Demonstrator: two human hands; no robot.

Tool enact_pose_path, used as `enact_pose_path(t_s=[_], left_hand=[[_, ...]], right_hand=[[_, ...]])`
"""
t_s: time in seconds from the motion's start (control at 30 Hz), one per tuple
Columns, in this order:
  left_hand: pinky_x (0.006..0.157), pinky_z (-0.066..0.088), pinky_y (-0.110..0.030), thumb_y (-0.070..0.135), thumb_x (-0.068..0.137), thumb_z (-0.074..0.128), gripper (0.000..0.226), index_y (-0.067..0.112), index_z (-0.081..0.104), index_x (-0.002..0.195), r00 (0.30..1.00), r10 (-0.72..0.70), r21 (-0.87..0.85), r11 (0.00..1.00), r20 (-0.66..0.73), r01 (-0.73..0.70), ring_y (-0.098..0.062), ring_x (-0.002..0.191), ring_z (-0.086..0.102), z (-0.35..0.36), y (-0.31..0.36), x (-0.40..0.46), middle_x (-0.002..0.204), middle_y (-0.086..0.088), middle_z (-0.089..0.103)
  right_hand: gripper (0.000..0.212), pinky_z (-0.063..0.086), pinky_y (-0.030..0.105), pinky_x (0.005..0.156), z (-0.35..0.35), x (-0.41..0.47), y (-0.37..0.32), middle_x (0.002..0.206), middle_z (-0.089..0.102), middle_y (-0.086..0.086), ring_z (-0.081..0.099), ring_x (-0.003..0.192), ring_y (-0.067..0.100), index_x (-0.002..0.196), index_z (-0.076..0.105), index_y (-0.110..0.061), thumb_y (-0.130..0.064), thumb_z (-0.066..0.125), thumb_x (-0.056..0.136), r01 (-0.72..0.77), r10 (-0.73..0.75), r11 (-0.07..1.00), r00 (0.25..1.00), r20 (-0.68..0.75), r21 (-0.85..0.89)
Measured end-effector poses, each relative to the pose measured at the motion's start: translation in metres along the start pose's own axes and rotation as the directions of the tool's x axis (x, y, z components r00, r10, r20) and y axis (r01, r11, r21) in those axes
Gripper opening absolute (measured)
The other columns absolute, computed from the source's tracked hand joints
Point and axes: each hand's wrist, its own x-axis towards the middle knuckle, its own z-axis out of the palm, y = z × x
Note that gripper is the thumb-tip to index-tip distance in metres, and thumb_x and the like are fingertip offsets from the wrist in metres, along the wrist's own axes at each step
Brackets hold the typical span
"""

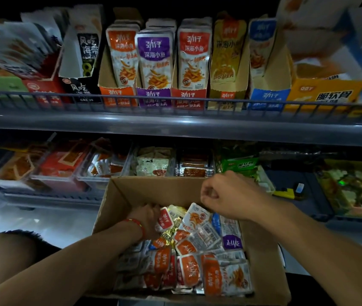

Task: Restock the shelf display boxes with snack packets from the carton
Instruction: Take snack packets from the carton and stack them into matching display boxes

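**Digging Packets Out of the Carton**

Dim shop shelving rose ahead of my hands, the display boxes [154,97] standing well above them on the upper shelf [175,122]. Below, the carton [131,191] lay open under both hands. My left hand [148,219] was curled round an orange packet [164,219]; my right hand [226,195] hovered loosely curled, holding nothing. Best, I judged, to gather one colour at a time, matching its box.
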Motion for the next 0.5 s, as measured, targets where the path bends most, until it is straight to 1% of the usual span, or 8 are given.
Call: enact_pose_path(t_s=[0.07,0.13,0.23,0.27,0.33,0.37,0.43,0.5], left_hand=[[0.108,0.043,-0.04,0.056,0.077,0.072,0.079,0.02,0.045,0.141,0.999,0.004,-0.011,1.0,-0.034,-0.004,-0.029,0.132,0.044,-0.004,0.005,-0.005,0.141,-0.006,0.051],[0.105,0.045,-0.04,0.057,0.076,0.073,0.07,0.02,0.052,0.132,0.997,0.031,-0.053,0.998,-0.067,-0.035,-0.028,0.127,0.047,-0.019,0.013,-0.016,0.133,-0.005,0.055],[0.09,0.055,-0.038,0.054,0.075,0.078,0.051,0.024,0.06,0.113,0.982,0.067,-0.164,0.982,-0.178,-0.096,-0.018,0.101,0.062,-0.042,0.021,-0.034,0.112,0.0,0.064],[0.087,0.057,-0.037,0.051,0.074,0.078,0.051,0.025,0.059,0.113,0.973,0.068,-0.217,0.969,-0.222,-0.117,-0.016,0.097,0.062,-0.049,0.023,-0.042,0.113,0.002,0.062],[0.09,0.056,-0.039,0.048,0.072,0.08,0.066,0.026,0.052,0.128,0.92,0.116,-0.266,0.937,-0.374,-0.226,-0.016,0.104,0.059,-0.063,0.026,-0.059,0.122,0.006,0.053],[0.093,0.055,-0.039,0.048,0.072,0.081,0.074,0.026,0.047,0.134,0.886,0.132,-0.289,0.915,-0.443,-0.281,-0.016,0.108,0.057,-0.069,0.027,-0.068,0.126,0.007,0.049],[0.094,0.055,-0.036,0.048,0.072,0.083,0.083,0.027,0.04,0.139,0.828,0.133,-0.332,0.872,-0.545,-0.359,-0.013,0.113,0.054,-0.08,0.028,-0.081,0.131,0.008,0.046],[0.091,0.054,-0.028,0.049,0.073,0.083,0.082,0.029,0.037,0.138,0.764,0.131,-0.333,0.844,-0.632,-0.42,-0.009,0.113,0.051,-0.085,0.028,-0.087,0.133,0.008,0.045]], right_hand=[[0.016,0.058,0.034,0.083,0.0,0.002,0.003,0.094,0.071,-0.011,0.066,0.084,0.005,0.106,0.072,-0.026,-0.033,0.06,0.099,-0.017,0.017,1.0,1.0,-0.002,0.009],[0.014,0.059,0.037,0.085,0.0,0.004,0.007,0.096,0.072,-0.011,0.067,0.086,0.007,0.106,0.072,-0.027,-0.033,0.061,0.099,-0.032,0.032,0.999,0.999,0.0,0.018],[0.021,0.057,0.037,0.088,0.001,0.009,0.011,0.102,0.072,-0.009,0.066,0.09,0.006,0.117,0.068,-0.026,-0.034,0.062,0.099,-0.06,0.06,0.997,0.998,0.01,0.058],[0.028,0.057,0.037,0.089,0.002,0.01,0.011,0.101,0.072,-0.009,0.066,0.09,0.006,0.125,0.064,-0.025,-0.036,0.063,0.099,-0.07,0.07,0.994,0.998,0.007,0.083],[0.04,0.056,0.034,0.087,0.001,0.011,0.01,0.102,0.073,-0.007,0.065,0.09,0.004,0.136,0.058,-0.023,-0.038,0.062,0.099,-0.084,0.086,0.986,0.996,-0.009,0.146],[0.042,0.056,0.031,0.085,0.0,0.011,0.008,0.105,0.073,-0.007,0.065,0.09,0.003,0.137,0.058,-0.023,-0.04,0.063,0.098,-0.084,0.089,0.978,0.996,-0.021,0.189],[0.036,0.057,0.027,0.081,-0.002,0.01,0.004,0.107,0.073,-0.008,0.066,0.087,0.001,0.13,0.062,-0.025,-0.04,0.064,0.097,-0.065,0.088,0.946,0.994,-0.057,0.317],[0.019,0.059,0.03,0.08,-0.007,0.007,-0.001,0.099,0.073,-0.008,0.07,0.081,0.004,0.114,0.068,-0.028,-0.035,0.066,0.097,-0.023,0.089,0.891,0.988,-0.125,0.453]])
